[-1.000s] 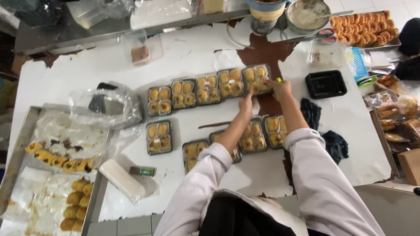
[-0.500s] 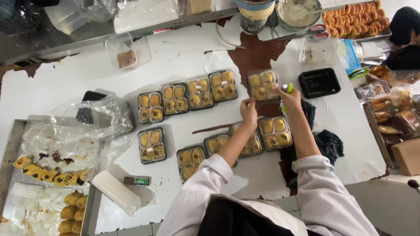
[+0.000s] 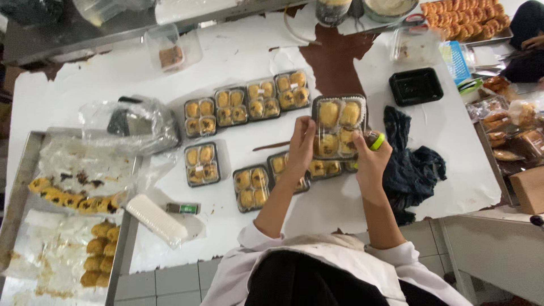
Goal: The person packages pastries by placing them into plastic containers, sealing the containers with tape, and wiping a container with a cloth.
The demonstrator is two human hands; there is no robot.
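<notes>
A clear-lidded black box of yellow pastries is lifted above the table, tilted toward me. My left hand grips its left side. My right hand holds its lower right corner, with a small green-and-yellow object pinched in the same hand. Under my hands sits a near row of filled boxes. A far row of several more lies beyond, on the white paper-covered table.
A metal tray with pastries and crumpled plastic is at left. A white block lies near the front edge. A dark cloth and an empty black tray are at right. Tubs and a pastry tray stand at the back.
The rightmost box of the far row has been picked up and brought toward me; both hands pulled back with it and now hold it over the near row.
</notes>
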